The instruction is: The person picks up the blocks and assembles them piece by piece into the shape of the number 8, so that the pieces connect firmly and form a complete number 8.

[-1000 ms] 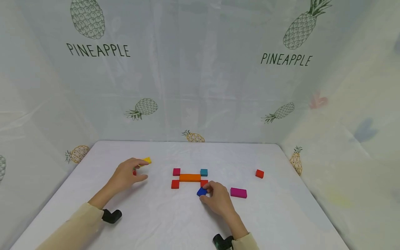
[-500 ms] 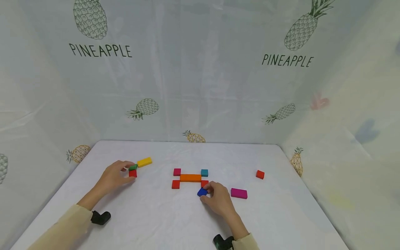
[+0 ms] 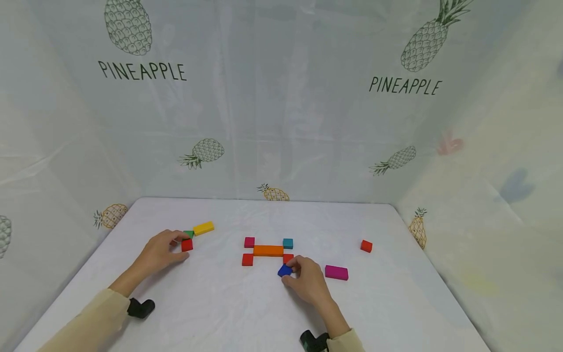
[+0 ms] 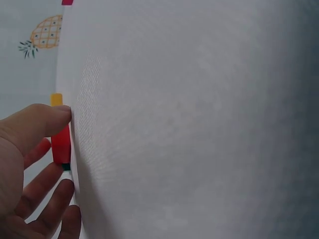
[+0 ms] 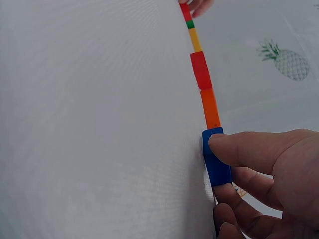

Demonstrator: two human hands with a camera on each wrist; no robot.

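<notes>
Left of the middle, my left hand (image 3: pixel 159 250) has its finger and thumb on either side of a red block (image 3: pixel 186 245). A thin gap shows between thumb and block in the head view. A green block (image 3: pixel 188 233), partly covered by my fingertip, lies just behind the red one. My right hand (image 3: pixel 308 281) pinches a blue block (image 5: pixel 218 172) between thumb and fingers, at the near right corner of a block arrangement. That arrangement has a long orange block (image 3: pixel 268 251) with small blocks at its corners: pink (image 3: pixel 249 242), teal (image 3: pixel 288 243), red (image 3: pixel 248 259) and partly hidden red (image 3: pixel 288 257).
A yellow block (image 3: pixel 204 228) lies beside the green one. Right of my right hand are a magenta block (image 3: pixel 336 273) and a small red block (image 3: pixel 366 246). Everything lies on a white-covered table (image 3: pixel 220 313), with a pineapple-print curtain (image 3: pixel 272 112) behind and at the sides.
My left hand has drawn back leftward from over the yellow block, uncovering the red and green blocks; its fingertip shifted from the green toward the red. My right hand stays at the blue block.
</notes>
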